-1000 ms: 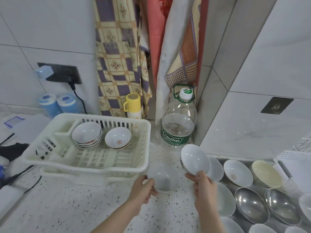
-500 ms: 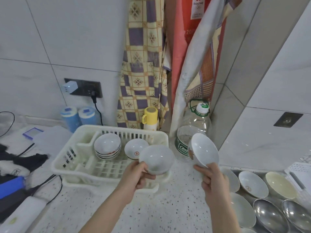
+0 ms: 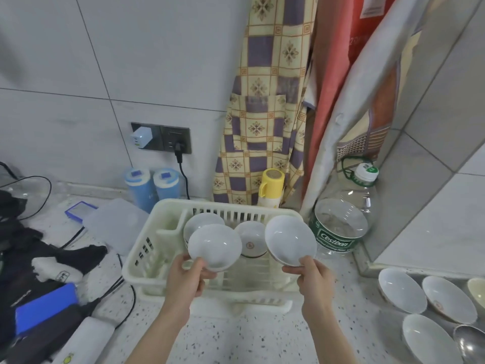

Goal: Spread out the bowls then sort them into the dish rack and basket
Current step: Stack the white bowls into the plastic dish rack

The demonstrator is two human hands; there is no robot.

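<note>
Two white bowls are being held up over the cream dish rack (image 3: 147, 248), which is sitting on the speckled worktop (image 3: 257, 337). The left hand (image 3: 185, 281) is pinching the near rim of the left white bowl (image 3: 214, 246), tilted so its inside is facing the camera. The right hand (image 3: 313, 278) is gripping the near rim of the right white bowl (image 3: 288, 244), likewise tilted. Behind them inside the rack, a stack of bowls (image 3: 202, 222) is sitting at 11 o'clock from the left bowl, and a single bowl with a red mark (image 3: 250, 239) is showing between the two held bowls. At 3 o'clock from the rack a clear water bottle (image 3: 343, 219) is standing just beside it. At 4 o'clock, well apart, more white bowls (image 3: 401, 290) are lying spread out, with a steel bowl (image 3: 469, 340) at the frame's edge. At 12 o'clock a yellow-capped bottle (image 3: 270, 187) is standing behind the rack, and two blue canisters (image 3: 152, 185) are standing at 11 o'clock.
</note>
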